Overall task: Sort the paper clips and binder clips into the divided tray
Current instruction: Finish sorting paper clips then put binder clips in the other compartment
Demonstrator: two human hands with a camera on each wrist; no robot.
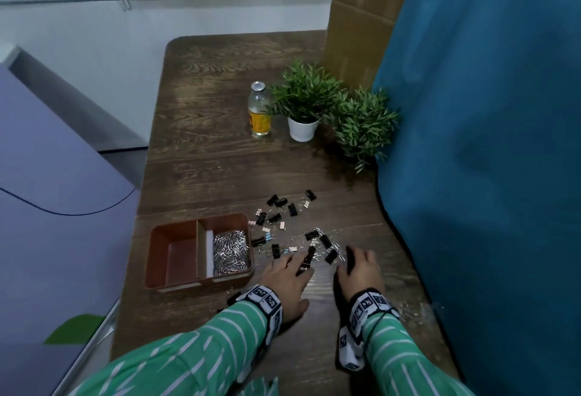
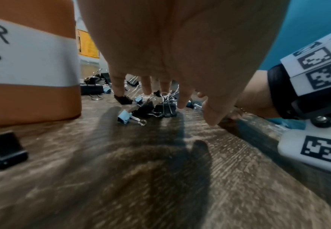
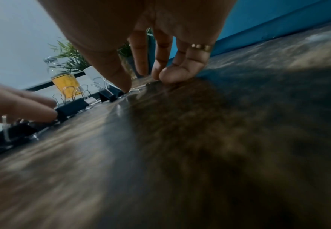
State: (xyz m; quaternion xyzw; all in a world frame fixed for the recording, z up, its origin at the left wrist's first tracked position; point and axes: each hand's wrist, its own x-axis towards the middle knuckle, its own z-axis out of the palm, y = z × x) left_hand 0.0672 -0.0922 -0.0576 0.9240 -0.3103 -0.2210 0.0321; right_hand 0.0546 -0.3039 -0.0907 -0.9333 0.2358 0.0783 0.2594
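Hands over scattered clips on a wooden table. Left hand, fingers extended and relaxed, reaches over a black binder clip without grasping it. Right hand curls fingertip and thumb down onto the table surface; whether they pinch a paper clip cannot be told. Binder clips lie spread right of and beyond the divided tray, whose right compartment holds the paper clips. Far side: bottle, potted plant.
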